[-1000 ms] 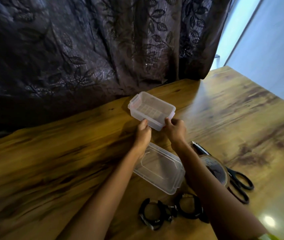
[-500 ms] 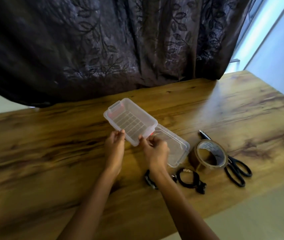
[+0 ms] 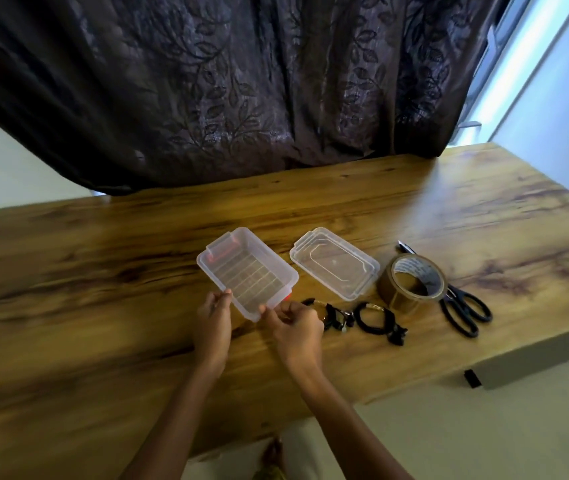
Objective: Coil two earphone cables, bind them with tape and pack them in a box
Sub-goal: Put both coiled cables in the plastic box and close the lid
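Fingers of left hand and right hand pinch near rim of open box, on the surface left of its lid. Seat it flat, steady, before loading coiled earphones beside it.

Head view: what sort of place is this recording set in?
Probably a room at home: a wooden table stands before a dark leaf-patterned curtain, with tape and scissors on it.
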